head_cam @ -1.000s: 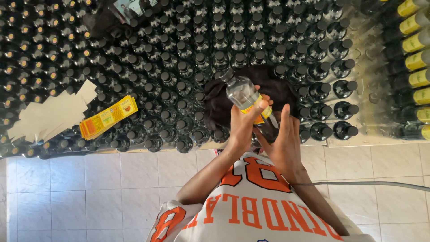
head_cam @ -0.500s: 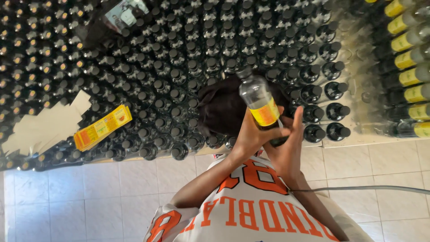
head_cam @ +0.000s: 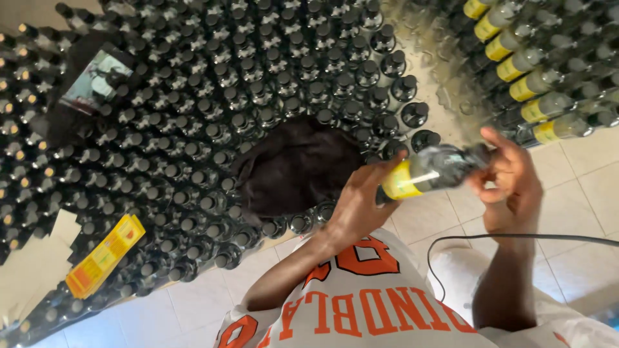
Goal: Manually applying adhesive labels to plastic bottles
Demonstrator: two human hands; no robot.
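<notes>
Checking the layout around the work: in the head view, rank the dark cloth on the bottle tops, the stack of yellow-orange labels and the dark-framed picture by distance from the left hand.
1. Dark cloth on the capped bottles, just left of the left hand.
2. Stack of yellow-orange labels, far left, near the floor edge.
3. Dark-framed picture, upper left, lying on the bottles.

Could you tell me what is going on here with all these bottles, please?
A person holds one clear bottle with a yellow label sideways between both hands: the left hand grips the labelled end, the right hand the other end. In front lies a big field of dark capped bottles, with a dark cloth on top. A stack of yellow labels rests at the left, and already labelled bottles stand at the upper right.
</notes>
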